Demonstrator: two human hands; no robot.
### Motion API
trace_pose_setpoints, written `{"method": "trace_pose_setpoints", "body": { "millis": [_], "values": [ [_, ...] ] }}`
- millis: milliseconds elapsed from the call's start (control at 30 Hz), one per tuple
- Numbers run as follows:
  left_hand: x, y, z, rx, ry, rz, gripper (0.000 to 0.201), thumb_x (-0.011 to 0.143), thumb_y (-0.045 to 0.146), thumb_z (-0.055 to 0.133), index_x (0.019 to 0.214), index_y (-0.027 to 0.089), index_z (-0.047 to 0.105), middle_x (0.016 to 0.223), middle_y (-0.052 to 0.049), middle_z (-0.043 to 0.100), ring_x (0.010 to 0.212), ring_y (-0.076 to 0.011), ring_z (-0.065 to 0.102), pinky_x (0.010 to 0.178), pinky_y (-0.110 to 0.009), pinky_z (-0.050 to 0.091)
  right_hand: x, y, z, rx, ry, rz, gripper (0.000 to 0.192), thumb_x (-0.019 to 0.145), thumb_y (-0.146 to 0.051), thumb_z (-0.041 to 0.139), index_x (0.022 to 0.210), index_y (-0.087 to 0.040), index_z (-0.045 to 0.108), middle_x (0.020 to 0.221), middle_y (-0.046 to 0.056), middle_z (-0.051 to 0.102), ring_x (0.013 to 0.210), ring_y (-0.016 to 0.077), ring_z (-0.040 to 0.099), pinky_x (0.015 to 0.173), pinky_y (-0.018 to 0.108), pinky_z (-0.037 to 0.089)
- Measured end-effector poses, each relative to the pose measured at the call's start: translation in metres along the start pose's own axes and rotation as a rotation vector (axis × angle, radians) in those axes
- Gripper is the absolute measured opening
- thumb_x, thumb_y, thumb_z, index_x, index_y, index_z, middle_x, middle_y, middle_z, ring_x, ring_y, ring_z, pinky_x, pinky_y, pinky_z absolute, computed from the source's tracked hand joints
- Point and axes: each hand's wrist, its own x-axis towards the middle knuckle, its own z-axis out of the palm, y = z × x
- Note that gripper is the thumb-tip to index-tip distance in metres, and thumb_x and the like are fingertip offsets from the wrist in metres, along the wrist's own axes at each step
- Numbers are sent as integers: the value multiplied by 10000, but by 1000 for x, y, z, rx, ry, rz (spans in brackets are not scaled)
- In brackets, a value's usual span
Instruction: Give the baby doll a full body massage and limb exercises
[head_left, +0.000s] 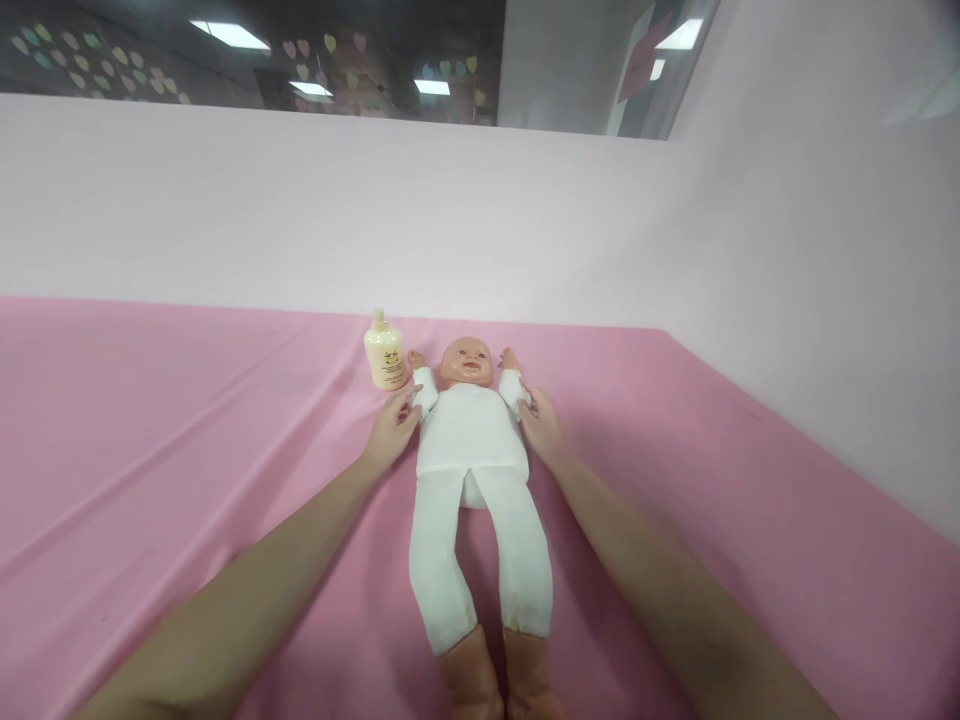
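Note:
A baby doll (471,440) in a white top and white trousers lies on its back on the pink cloth (187,440), head away from me and arms raised beside the head. My left hand (391,428) rests flat beside the doll's torso, its fingertips touching the doll's white sleeve. My right hand (541,425) lies against the other side, fingers on the opposite sleeve. Neither hand is closed around anything. A small cream lotion bottle (385,351) stands upright just beyond my left hand, next to the doll's hand.
The pink cloth covers the whole surface, with folds running across the left part. A pale pink wall (480,220) rises behind it and along the right side (840,330). Above the wall, dark glass carries heart shapes and reflected ceiling lights.

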Motion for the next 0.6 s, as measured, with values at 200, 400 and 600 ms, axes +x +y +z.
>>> {"method": "trace_pose_setpoints", "body": {
  "millis": [200,400,600],
  "values": [
    [4,-10,-1,-6,-39,-56,532,874,375,539,1393,257,561,1400,-70,588,1154,-235,607,1058,-421,448,1,1,0,-24,-3,44,531,871,-346,476,1381,-230,564,1382,74,586,1265,237,535,1116,416,391],
    [4,-6,-3,-42,-82,-92,532,880,373,531,1391,227,558,1455,-71,555,1265,-253,569,1119,-434,397,-3,-13,-3,5,-35,40,480,833,-306,470,1275,-243,648,1186,39,696,1073,244,622,995,399,481],
    [6,-9,-3,-89,-82,-101,546,858,398,569,1377,227,563,1438,-76,569,1248,-262,574,1105,-437,408,-2,-9,-4,34,-35,116,450,828,-317,502,1246,-244,652,1178,39,713,1072,259,637,987,418,491]
  ]
}}
